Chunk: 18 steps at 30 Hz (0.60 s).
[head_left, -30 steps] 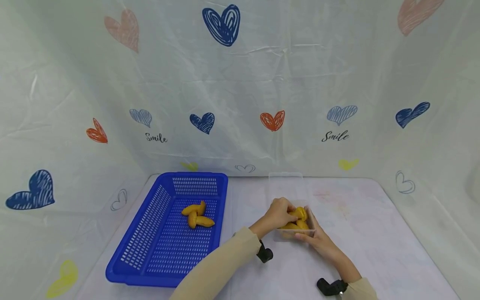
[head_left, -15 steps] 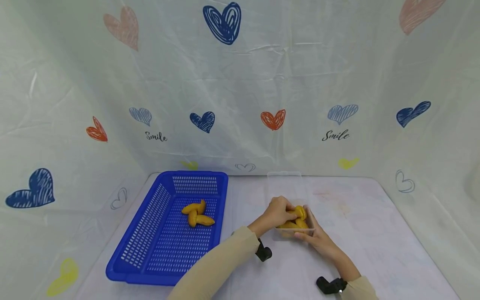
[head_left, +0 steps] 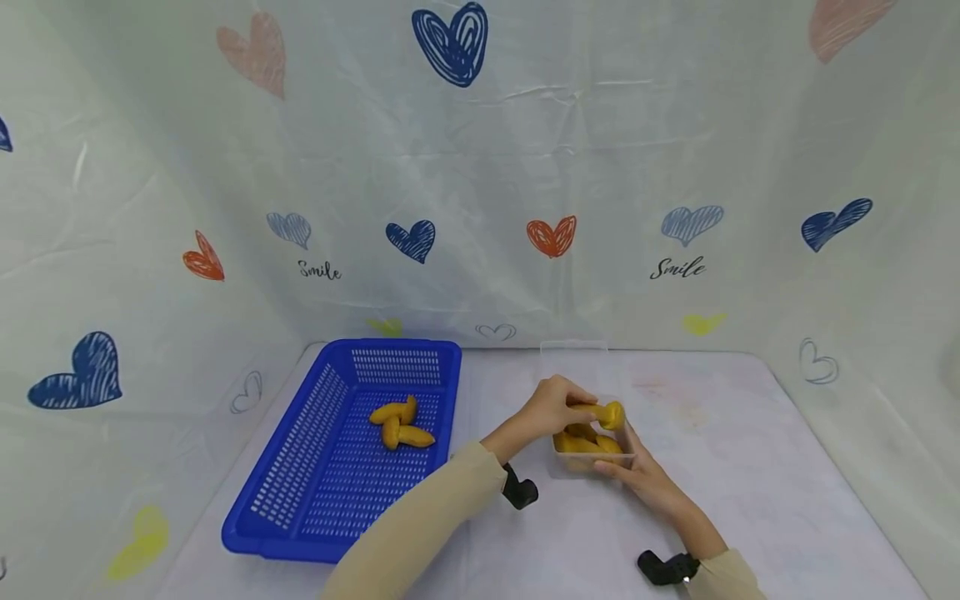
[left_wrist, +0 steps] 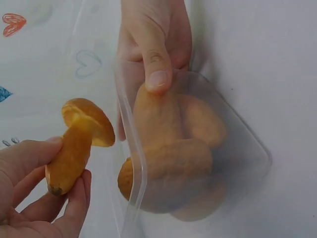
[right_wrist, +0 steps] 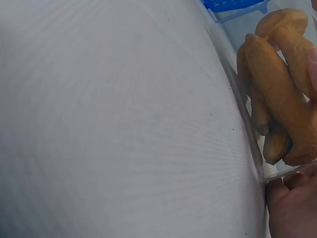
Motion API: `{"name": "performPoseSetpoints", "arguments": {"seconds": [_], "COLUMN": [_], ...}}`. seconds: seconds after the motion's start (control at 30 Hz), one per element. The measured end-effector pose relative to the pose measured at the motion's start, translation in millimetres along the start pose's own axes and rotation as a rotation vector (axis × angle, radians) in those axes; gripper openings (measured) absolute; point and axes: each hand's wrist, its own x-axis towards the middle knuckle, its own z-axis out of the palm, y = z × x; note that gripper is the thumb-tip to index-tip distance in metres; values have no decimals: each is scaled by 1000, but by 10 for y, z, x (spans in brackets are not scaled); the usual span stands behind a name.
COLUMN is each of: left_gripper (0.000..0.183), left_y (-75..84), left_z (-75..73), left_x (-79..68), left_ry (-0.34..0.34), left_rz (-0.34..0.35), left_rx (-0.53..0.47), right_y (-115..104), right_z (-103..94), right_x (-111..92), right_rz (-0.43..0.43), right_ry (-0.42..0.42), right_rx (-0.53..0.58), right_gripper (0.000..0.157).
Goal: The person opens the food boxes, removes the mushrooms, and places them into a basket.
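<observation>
The left hand (head_left: 555, 407) pinches a yellow mushroom (head_left: 612, 415) by its stem between thumb and fingers, the cap pointing right; the left wrist view shows this mushroom clear of the rim and apart from the others. It is held above a clear plastic container (head_left: 585, 467) on the right half of the white-covered table (head_left: 757, 475). The right hand (head_left: 647, 482) grips that container at its near right corner, the thumb against the near wall and the fingers along the right side. Inside the container lie several more mushrooms (head_left: 579, 443), piled across one another; their exact number cannot be told. The container's transparent lid (head_left: 573, 362) is open and extends toward the far edge of the table. To the left, well apart from the container, sits a blue plastic basket (head_left: 337, 500) with perforated walls and floor. Two mushrooms (head_left: 402, 423) lie touching in its far right part. Each wrist, below a beige sleeve (head_left: 420, 523), bears a black camera (head_left: 520, 492). Beyond the table hangs a pale curtain (head_left: 480, 167) printed with hearts and the word "Smile".
</observation>
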Motion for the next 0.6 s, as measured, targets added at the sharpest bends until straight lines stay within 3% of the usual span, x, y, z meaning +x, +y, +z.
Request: {"name": "performPoseSetpoints", "arguments": {"seconds": [0.17,0.33,0.6], "left_gripper": [31,33,34], "left_y": [13,64,95], "left_z": [-143,-347,-658], "left_x": [-85,-218,-490], "left_ry": [-23,5,48], "left_rz": [74,155,221], "left_rx": [-65,-87,-136], "right_y": [10,13,37], "right_z": [-1,-21,-24], "right_x": [2,13,19], "right_rz": [7,-6,13], "right_ry": [-1,-16,-17], "right_rx": [4,10,-11], "right_gripper": [100,101,100]}}
